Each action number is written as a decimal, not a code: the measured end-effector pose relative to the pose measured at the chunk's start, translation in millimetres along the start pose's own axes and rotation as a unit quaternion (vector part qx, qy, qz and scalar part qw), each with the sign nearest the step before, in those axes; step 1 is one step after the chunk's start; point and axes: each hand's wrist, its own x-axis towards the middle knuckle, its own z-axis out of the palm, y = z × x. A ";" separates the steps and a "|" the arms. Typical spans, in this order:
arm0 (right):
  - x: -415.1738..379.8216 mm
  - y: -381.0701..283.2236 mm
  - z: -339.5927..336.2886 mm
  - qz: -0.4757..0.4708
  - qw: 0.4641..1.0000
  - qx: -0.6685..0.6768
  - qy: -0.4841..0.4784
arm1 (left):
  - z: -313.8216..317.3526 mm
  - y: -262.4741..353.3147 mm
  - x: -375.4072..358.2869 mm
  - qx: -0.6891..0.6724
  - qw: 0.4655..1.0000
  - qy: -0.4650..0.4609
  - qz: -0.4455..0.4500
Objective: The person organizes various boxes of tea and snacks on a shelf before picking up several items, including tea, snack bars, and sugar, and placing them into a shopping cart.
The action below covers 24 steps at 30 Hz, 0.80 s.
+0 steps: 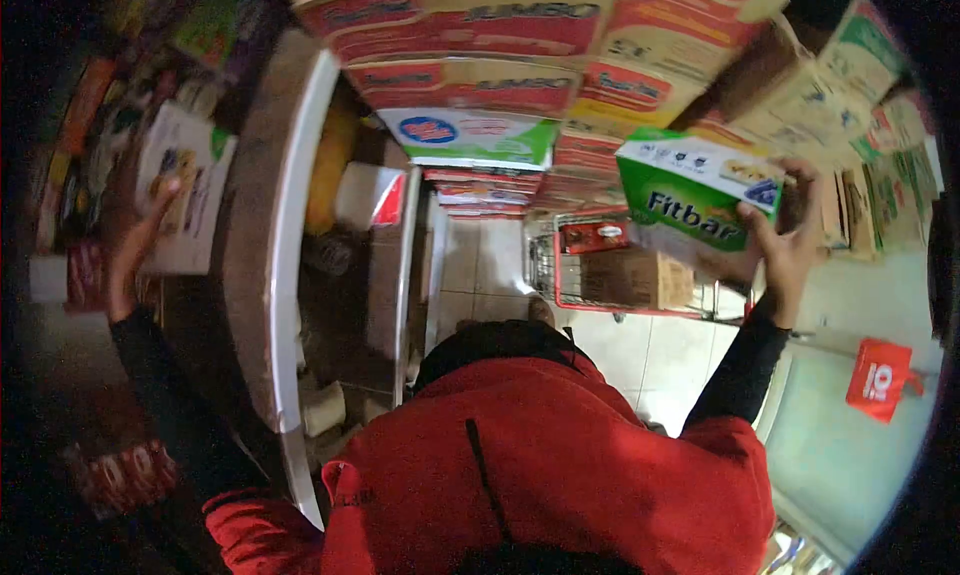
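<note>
On the right, my right hand [785, 237] grips the end of a green and white Fitbar box [690, 197], which is tilted and held up above a shopping cart. My left hand [138, 230] is at the dim shelf on the left, with a digit laid across the face of a white snack box [196, 210] that has a green corner. The rest of that hand's fingers are dark and partly hidden, but the hand appears to hold the box at its left side.
A wire cart [560, 303] with a red rim carries a brown carton [640, 278] and a red pack [596, 237]. Stacked cartons [470, 80] rise ahead. White-edged shelves [285, 305] run along the left. A red tag [880, 379] hangs at the right.
</note>
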 end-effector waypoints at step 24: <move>-199.1 296.6 179.7 -0.148 0.882 -0.117 -0.432 | -6.4 4.1 -26.3 0.094 0.986 0.121 0.066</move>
